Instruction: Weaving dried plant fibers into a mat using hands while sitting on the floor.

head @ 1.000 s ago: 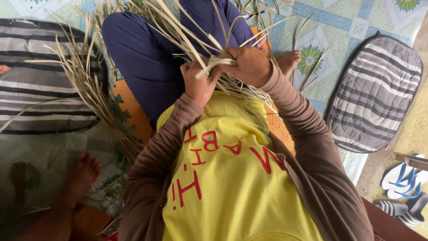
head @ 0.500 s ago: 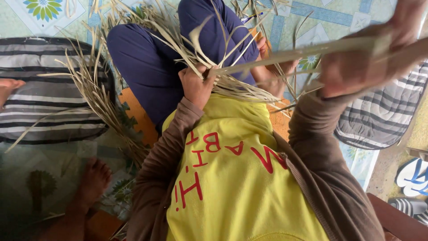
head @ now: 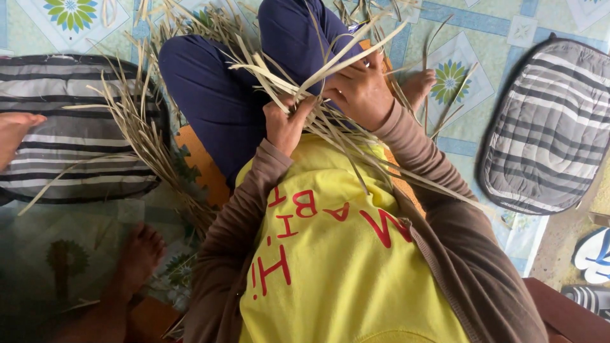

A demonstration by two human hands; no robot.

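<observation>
While seated, both hands (head: pixel 289 124) (head: pixel 359 86) gripping dried leaf strips (head: pixel 279 76)

Both hands drawn in close at the lap, elbows bent.

The left hand (head: pixel 286 124) is curled into a tight grip, knuckles up, brown sleeve to the wrist. Just beside that grip, the right hand (head: pixel 361 86) lies palm down, fingers bent and closed, its forearm angled inward.
</observation>
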